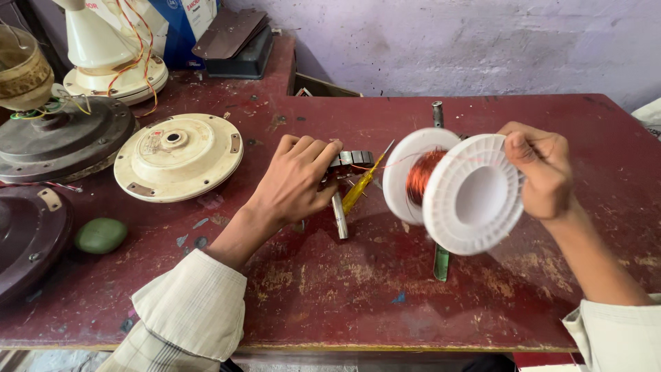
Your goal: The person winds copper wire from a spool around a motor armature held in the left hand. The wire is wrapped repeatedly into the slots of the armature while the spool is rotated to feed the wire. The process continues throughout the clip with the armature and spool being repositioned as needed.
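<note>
1. We see our right hand closed on the rim of a white plastic spool; the fingers grip its near flange at the upper right edge.
2. The spool is held up above the red table, lying on its side, and copper wire is wound on its core between the two flanges.
3. Our left hand is closed over a small metal stator, with the fingers curled on top of it. How firmly it grips, we cannot tell.
4. A thin strand of wire runs from the spool toward the stator.
5. Just beside the left hand, a screwdriver with a yellow handle lies tilted on the table, and a metal shaft sticks out under the palm.
6. A grey metal rod lies on the table behind and below the spool.
7. At the left stands a cream fan cover, round and flat, well apart from the hands.
8. Near the left edge lies a green oval thing, and behind it a dark motor housing.
</note>
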